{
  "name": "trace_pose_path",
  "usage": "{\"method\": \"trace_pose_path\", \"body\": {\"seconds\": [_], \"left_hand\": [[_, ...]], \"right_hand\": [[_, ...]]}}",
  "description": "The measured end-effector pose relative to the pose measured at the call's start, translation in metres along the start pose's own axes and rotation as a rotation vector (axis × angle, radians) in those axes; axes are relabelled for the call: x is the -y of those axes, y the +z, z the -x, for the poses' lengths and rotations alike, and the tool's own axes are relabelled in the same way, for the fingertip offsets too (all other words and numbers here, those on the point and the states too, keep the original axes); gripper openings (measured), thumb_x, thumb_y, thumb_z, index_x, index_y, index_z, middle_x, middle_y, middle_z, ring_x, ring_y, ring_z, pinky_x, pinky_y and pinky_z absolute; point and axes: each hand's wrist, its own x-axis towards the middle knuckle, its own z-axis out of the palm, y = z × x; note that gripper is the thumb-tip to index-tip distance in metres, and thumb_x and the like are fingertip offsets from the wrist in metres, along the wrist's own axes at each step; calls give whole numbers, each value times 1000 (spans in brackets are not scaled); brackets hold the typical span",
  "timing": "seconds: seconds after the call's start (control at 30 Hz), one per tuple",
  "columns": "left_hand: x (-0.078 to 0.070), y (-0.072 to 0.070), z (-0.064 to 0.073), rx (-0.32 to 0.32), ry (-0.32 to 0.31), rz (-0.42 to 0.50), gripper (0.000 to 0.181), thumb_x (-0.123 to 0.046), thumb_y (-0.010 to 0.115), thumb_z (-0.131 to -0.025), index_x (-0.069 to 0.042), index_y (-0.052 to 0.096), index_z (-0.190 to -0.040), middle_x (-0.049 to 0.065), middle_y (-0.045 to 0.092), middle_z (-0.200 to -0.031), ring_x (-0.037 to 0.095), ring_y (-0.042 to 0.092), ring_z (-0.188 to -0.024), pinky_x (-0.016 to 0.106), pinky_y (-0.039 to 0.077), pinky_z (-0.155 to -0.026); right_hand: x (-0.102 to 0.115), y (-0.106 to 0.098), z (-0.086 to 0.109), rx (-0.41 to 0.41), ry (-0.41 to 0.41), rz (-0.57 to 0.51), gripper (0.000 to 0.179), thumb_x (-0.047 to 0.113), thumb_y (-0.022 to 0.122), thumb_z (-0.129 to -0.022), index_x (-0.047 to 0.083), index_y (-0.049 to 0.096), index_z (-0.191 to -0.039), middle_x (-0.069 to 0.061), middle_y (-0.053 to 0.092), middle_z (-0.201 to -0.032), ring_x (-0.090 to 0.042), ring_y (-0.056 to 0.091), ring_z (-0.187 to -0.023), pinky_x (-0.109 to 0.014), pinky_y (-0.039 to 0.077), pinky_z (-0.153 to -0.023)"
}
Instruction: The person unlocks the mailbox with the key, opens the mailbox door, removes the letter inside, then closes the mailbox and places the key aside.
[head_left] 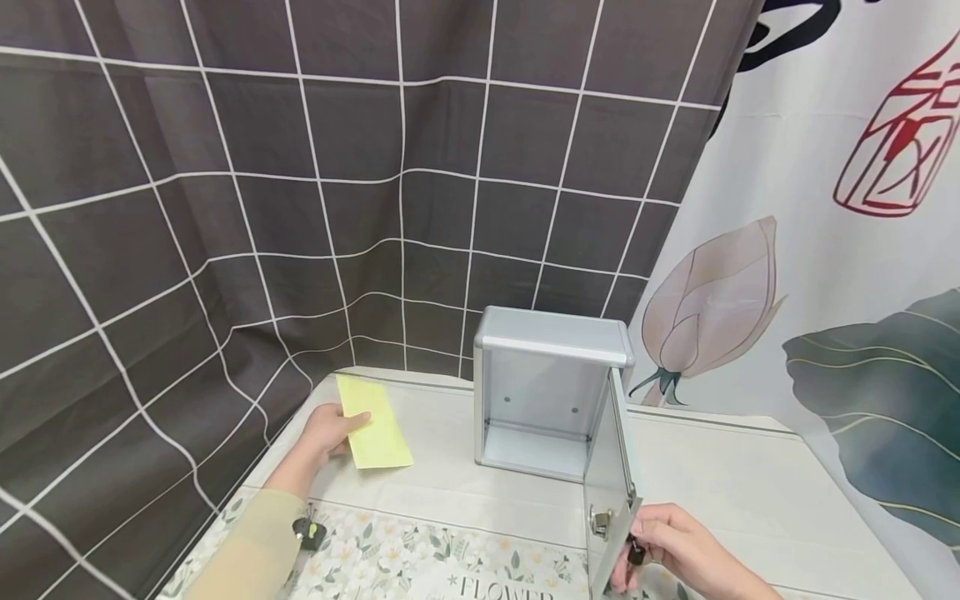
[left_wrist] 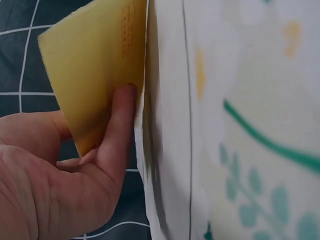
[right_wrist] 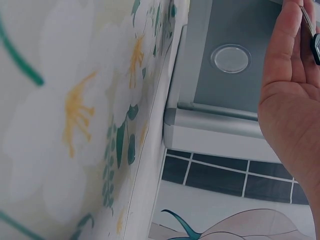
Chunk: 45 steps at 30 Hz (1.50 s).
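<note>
Head view: the left hand (head_left: 330,429) pinches yellow paper (head_left: 378,427) over the tabletop (head_left: 442,425), left of the cabinet (head_left: 555,325); the right hand (head_left: 671,537) holds a black-headed key (head_left: 636,552) by the open door (head_left: 609,467). Left wrist: fingers (left_wrist: 119,132) touch the paper. Right wrist: key against fingers.

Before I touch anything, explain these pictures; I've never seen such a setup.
No machine here: the left grip and right grip are a person's bare hands. The wide picture comes from a camera on the head, the close ones from the wrists. On the flower-printed table cover stands a grey box, its door open. The left grip holds a yellow paper. The right grip is at the door's edge, with a black-headed key by its fingers; what it holds is unclear.
</note>
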Motion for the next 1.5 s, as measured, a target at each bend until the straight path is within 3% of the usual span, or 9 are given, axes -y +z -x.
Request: {"method": "trace_pose_path", "body": {"seconds": [0.37, 0.73, 0.9, 1.03, 1.17, 1.2, 1.23, 1.33, 1.5], "left_hand": [[2, -8, 2, -40, -50, -85, 48, -19, 77, -105, 19, 55, -126, 17, 71, -94, 18, 75, -74, 32, 68, -69], [3, -17, 8, -88, 28, -265, 40, -17, 78, -101, 19, 64, -112, 20, 70, -94, 19, 73, -74, 31, 67, -67], [2, -21, 9, -123, 61, -399, 34, -21, 80, -100, 9, 69, -88, 10, 66, -71, 15, 61, -58, 26, 53, -54], [-1, -21, 11, -133, 75, -462, 38, -25, 80, -99, 1, 67, -76, 5, 62, -58, 15, 52, -52, 27, 41, -51], [-2, -22, 11, -150, 120, -489, 38, -28, 83, -96, 4, 70, -82, 11, 66, -70, 23, 57, -61, 33, 47, -57], [9, -25, 2, -157, 174, -477, 42, -36, 84, -96, 2, 71, -84, 10, 66, -74, 22, 57, -65, 33, 48, -58], [9, -25, 1, -165, 190, -482, 44, -37, 83, -96, 4, 72, -86, 12, 67, -78, 24, 57, -68, 35, 50, -61], [7, -22, 0, -176, 208, -471, 50, -41, 81, -99, 8, 72, -94, 17, 67, -88, 27, 57, -73, 37, 51, -64], [-13, -5, 13, -159, 197, -473, 57, -36, 72, -107, 19, 68, -119, 35, 70, -116, 43, 68, -96, 51, 61, -82]], "right_hand": [[0, 0, 0, 6, -5, -13, 46, -10, 17, -112, -27, 59, -113, -16, 84, -113, -21, 82, -105, -32, 68, -90], [0, -1, 1, -7, 4, 31, 46, -9, 18, -112, -26, 61, -113, -21, 83, -110, -21, 82, -104, -34, 68, -89], [0, -1, 2, -5, 7, 31, 46, -9, 18, -113, -26, 61, -113, -20, 83, -111, -21, 82, -104, -34, 68, -89], [0, -1, 2, -8, 11, 36, 45, -8, 18, -113, -26, 60, -113, -19, 83, -111, -21, 82, -104, -34, 68, -90], [0, -1, 2, -9, 11, 39, 45, -8, 18, -113, -26, 60, -113, -19, 83, -111, -21, 82, -104, -34, 68, -89], [0, -1, 1, -8, 9, 36, 45, -9, 18, -113, -26, 60, -113, -19, 83, -111, -21, 82, -104, -34, 68, -89], [0, -1, 1, -7, 8, 33, 45, -9, 18, -113, -26, 60, -113, -19, 83, -111, -21, 82, -104, -34, 68, -89], [0, 0, 1, -2, 4, 18, 47, -9, 17, -113, -26, 61, -114, -17, 84, -112, -21, 82, -104, -34, 68, -90], [0, 0, 1, 2, 2, 9, 49, -9, 16, -113, -25, 62, -115, -16, 84, -112, -21, 82, -104, -33, 68, -90]]}}
